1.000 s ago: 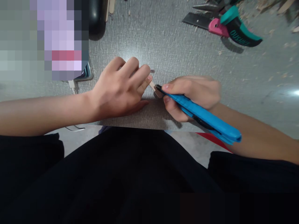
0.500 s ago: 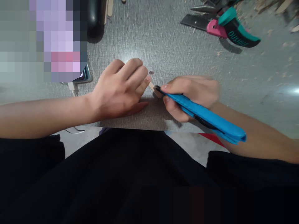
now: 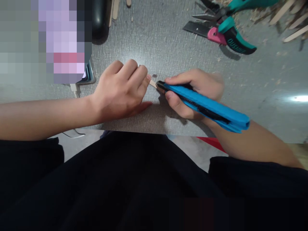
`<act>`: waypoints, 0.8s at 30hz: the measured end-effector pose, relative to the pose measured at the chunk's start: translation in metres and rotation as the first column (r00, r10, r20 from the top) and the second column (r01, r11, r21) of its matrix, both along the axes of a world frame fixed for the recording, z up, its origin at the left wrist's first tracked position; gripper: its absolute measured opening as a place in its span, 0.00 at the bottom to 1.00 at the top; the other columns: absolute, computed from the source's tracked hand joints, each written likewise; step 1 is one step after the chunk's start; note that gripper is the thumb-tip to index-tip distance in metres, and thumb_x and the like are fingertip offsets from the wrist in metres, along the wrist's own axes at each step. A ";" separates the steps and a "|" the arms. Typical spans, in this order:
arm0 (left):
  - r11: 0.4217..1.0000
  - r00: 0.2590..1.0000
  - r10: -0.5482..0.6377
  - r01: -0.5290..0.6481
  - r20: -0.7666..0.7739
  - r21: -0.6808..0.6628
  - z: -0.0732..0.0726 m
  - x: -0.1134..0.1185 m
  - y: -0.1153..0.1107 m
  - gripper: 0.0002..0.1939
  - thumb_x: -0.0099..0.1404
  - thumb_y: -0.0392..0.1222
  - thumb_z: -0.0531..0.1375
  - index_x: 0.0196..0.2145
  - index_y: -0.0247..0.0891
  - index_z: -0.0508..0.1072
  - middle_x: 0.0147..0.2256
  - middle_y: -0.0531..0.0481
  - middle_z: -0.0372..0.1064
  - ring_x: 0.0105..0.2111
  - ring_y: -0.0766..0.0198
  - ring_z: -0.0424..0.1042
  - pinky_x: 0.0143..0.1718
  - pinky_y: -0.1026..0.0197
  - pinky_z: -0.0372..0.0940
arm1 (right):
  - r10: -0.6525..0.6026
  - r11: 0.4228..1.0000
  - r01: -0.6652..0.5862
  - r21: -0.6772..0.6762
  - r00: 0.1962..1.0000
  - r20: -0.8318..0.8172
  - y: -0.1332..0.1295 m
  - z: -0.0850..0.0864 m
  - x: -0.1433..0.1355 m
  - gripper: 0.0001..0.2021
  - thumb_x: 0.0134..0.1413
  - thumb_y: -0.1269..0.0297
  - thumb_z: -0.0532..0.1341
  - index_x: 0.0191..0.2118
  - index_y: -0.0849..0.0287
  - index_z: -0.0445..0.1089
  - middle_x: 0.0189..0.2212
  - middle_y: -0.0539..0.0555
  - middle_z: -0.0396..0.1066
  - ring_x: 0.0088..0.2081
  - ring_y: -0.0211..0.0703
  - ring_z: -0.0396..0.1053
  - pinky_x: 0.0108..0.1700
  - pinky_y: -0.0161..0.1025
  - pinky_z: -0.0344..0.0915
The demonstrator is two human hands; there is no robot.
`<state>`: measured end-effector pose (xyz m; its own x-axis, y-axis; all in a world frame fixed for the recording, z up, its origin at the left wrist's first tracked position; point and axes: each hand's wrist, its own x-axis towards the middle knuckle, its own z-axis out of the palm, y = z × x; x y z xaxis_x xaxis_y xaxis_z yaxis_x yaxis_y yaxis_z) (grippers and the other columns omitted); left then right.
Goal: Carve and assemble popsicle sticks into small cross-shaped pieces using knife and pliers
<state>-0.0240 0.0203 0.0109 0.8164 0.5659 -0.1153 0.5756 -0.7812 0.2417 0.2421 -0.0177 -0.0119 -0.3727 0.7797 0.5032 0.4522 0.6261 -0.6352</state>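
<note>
My left hand [image 3: 125, 85] rests on the grey table, its fingers curled and closed on a thin wooden craft stick [image 3: 153, 83]. Only a short end of the stick shows beyond the fingertips, pointing down to the right. In my right hand [image 3: 192, 91] is a blue utility knife [image 3: 204, 101], gripped between thumb and fingers near its black front end. That front end lies over the stick's exposed part. Whether the blade touches the wood I cannot tell, since the knife hides it.
Teal-handled pliers [image 3: 232, 33] lie at the upper right beside a pink-and-dark bladed tool [image 3: 215, 34]. Farther right are several craft sticks [image 3: 295, 33] and shavings. A black rounded object [image 3: 99, 21], two sticks [image 3: 115, 9] and a phone with a cable [image 3: 90, 75] are at upper left.
My right hand and the knife have shifted slightly up and left, and the knife's front end covers more of the stick's end. My left hand still grips the stick.
</note>
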 end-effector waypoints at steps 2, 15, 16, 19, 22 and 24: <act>1.000 1.000 0.009 -0.009 -0.024 -0.009 0.002 0.002 0.000 0.39 0.85 0.62 0.46 0.66 0.21 0.73 0.57 0.28 0.76 0.61 0.23 0.78 0.51 0.27 0.74 | -0.043 0.999 0.044 0.030 0.998 -0.035 -0.003 0.002 0.000 0.12 0.64 0.59 0.70 0.52 0.46 0.84 0.33 0.49 0.85 0.27 0.47 0.81 0.26 0.45 0.75; 0.999 0.985 -0.047 0.045 0.167 0.016 -0.005 -0.010 -0.006 0.29 0.88 0.53 0.44 0.53 0.32 0.80 0.45 0.41 0.77 0.52 0.42 0.83 0.49 0.33 0.77 | -0.133 0.973 0.132 -0.191 0.991 0.007 -0.010 -0.002 -0.001 0.14 0.72 0.57 0.69 0.59 0.40 0.80 0.41 0.47 0.87 0.40 0.53 0.88 0.41 0.52 0.81; 0.998 0.977 -0.064 0.065 0.202 0.001 -0.007 -0.010 -0.006 0.27 0.88 0.49 0.44 0.49 0.35 0.81 0.43 0.44 0.76 0.50 0.45 0.82 0.49 0.34 0.76 | -0.122 0.972 0.122 -0.200 0.992 0.013 -0.011 -0.002 0.000 0.16 0.72 0.58 0.70 0.61 0.38 0.79 0.43 0.47 0.88 0.41 0.53 0.88 0.43 0.52 0.81; 0.985 0.958 -0.158 0.170 0.237 -0.030 -0.009 -0.010 -0.004 0.26 0.86 0.45 0.45 0.38 0.40 0.79 0.37 0.46 0.74 0.44 0.51 0.80 0.47 0.37 0.75 | -0.085 0.974 0.085 -0.209 0.996 0.013 -0.012 0.001 0.002 0.19 0.71 0.57 0.72 0.63 0.33 0.78 0.46 0.46 0.88 0.42 0.52 0.88 0.46 0.51 0.82; 0.986 0.953 -0.154 0.163 0.261 -0.015 -0.010 -0.008 0.001 0.26 0.86 0.52 0.48 0.37 0.41 0.79 0.39 0.44 0.76 0.43 0.50 0.77 0.48 0.36 0.72 | -0.081 0.979 0.078 -0.188 0.997 -0.009 -0.011 0.010 0.002 0.14 0.71 0.54 0.72 0.59 0.36 0.80 0.42 0.46 0.87 0.36 0.51 0.84 0.41 0.51 0.82; 0.998 0.959 -0.049 0.055 0.280 -0.011 -0.011 -0.008 0.003 0.24 0.84 0.58 0.52 0.46 0.39 0.81 0.48 0.38 0.78 0.50 0.43 0.75 0.52 0.33 0.69 | -0.103 0.973 0.097 -0.208 0.994 -0.018 -0.010 0.014 0.004 0.10 0.70 0.54 0.70 0.54 0.39 0.81 0.36 0.48 0.85 0.32 0.51 0.80 0.37 0.52 0.81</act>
